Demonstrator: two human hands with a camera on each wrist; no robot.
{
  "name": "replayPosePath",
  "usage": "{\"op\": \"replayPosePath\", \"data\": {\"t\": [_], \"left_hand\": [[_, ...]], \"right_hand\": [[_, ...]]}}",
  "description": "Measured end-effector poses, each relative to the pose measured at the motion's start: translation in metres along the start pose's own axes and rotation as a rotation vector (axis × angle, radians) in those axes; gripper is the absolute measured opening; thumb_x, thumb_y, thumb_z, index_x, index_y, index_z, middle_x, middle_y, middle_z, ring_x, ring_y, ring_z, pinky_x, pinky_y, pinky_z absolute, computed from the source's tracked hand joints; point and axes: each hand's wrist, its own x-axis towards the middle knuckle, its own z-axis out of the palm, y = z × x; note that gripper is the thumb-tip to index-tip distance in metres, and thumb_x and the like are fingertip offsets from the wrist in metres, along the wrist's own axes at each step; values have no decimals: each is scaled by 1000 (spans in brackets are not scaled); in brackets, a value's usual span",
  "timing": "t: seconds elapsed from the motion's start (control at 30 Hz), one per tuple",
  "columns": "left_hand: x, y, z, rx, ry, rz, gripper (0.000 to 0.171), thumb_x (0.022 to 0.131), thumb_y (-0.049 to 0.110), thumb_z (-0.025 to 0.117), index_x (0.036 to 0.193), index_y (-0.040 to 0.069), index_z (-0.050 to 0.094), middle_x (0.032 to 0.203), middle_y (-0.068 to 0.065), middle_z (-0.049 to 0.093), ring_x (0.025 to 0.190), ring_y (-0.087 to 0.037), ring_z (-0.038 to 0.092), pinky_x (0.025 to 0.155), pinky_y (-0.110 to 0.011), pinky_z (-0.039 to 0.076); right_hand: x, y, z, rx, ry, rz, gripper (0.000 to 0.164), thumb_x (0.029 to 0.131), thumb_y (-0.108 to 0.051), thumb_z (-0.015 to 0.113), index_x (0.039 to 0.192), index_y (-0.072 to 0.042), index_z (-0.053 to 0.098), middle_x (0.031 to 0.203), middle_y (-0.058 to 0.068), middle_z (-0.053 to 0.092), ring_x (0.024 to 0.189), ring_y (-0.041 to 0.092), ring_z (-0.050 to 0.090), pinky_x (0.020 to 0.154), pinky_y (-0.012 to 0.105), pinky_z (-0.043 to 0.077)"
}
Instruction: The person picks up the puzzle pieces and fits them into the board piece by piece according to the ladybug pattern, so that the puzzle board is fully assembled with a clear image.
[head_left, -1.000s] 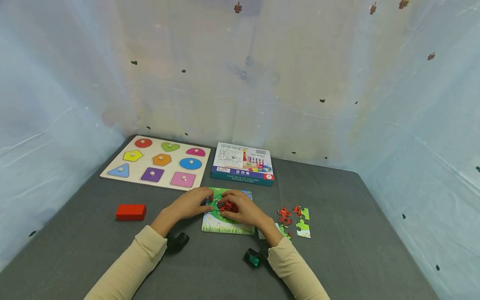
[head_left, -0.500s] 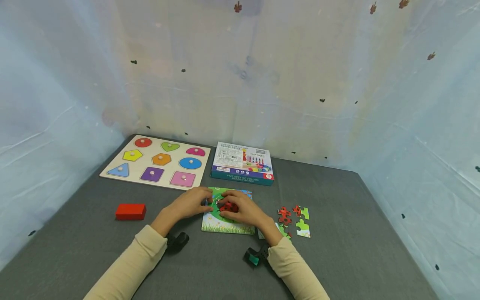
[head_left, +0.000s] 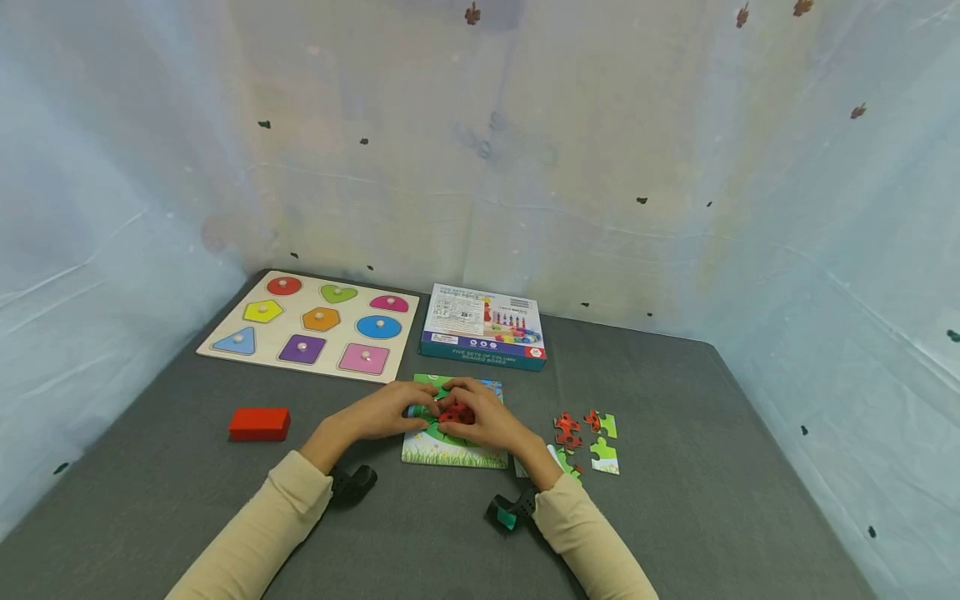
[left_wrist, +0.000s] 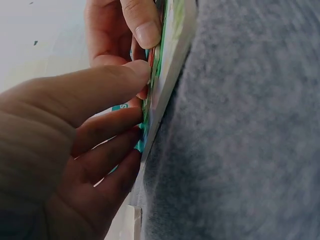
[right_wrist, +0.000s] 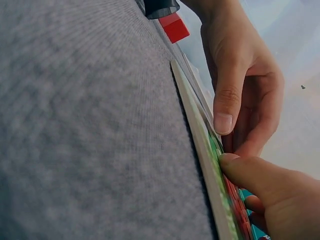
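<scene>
A square picture puzzle board with a green leaf and grass lies in front of me, red black-spotted ladybird puzzle pieces at its middle. My right hand bends over these pieces, thumb at the near side and fingers at the far side, gripping at the red part. From the left, my left hand reaches over the board, its thumb and fingertips touching the picture beside the right fingertips. In the left wrist view, the left fingers rest spread along the board's surface. The hands partly hide the picture.
Several loose puzzle pieces lie right of the board. A red block is at the left. Behind stand a shape-peg board and a flat toy box. A plastic sheet walls the table.
My left hand has shifted slightly right, its fingertips coming closer to the right hand's over the red pieces. The right hand stays almost where it was; the loose pieces have not moved.
</scene>
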Motion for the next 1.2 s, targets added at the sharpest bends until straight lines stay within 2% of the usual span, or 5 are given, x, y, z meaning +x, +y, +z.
{"op": "replayPosePath", "data": {"t": [0.4, 0.53, 0.7, 0.9, 1.2], "left_hand": [[-2, -1, 1, 36, -4, 15, 13, 87, 15, 66, 99, 12, 69, 129, -14, 51, 117, -30, 50, 95, -47, 41], [-3, -2, 2, 24, -24, 4, 15, 86, 20, 68, 99, 14, 67, 130, -15, 49, 116, -31, 50, 93, -48, 42], [-4, -3, 6, -53, -53, -57, 39, 75, 42, 76, 101, 17, 62, 136, -14, 42, 120, -29, 45, 96, -48, 39], [-4, -1, 9, -71, -81, -39, 55, 65, 49, 81, 101, 17, 55, 145, -15, 31, 133, -34, 30, 102, -52, 31], [-5, 1, 5, -72, -97, -48, 58, 65, 46, 82, 106, 14, 54, 147, -15, 28, 135, -34, 23, 105, -53, 27]], "right_hand": [[-2, -10, -20, -9, -191, 23, 47, 88, -29, 65, 129, -9, 53, 145, 16, 34, 136, 30, 29, 101, 45, 36], [-14, -6, -37, 17, -174, 38, 56, 87, -28, 67, 135, -8, 47, 148, 14, 30, 139, 28, 23, 102, 49, 33], [-41, 4, -66, 36, -70, 63, 53, 86, -22, 68, 132, -5, 50, 144, 14, 36, 133, 28, 34, 99, 50, 36], [-92, 24, -99, 10, 26, 146, 50, 84, -20, 70, 128, -4, 54, 136, 12, 46, 127, 31, 40, 96, 54, 37], [-140, 46, -116, -58, -10, 289, 57, 80, -23, 74, 130, -5, 53, 133, 15, 48, 123, 37, 39, 93, 60, 34]]}}
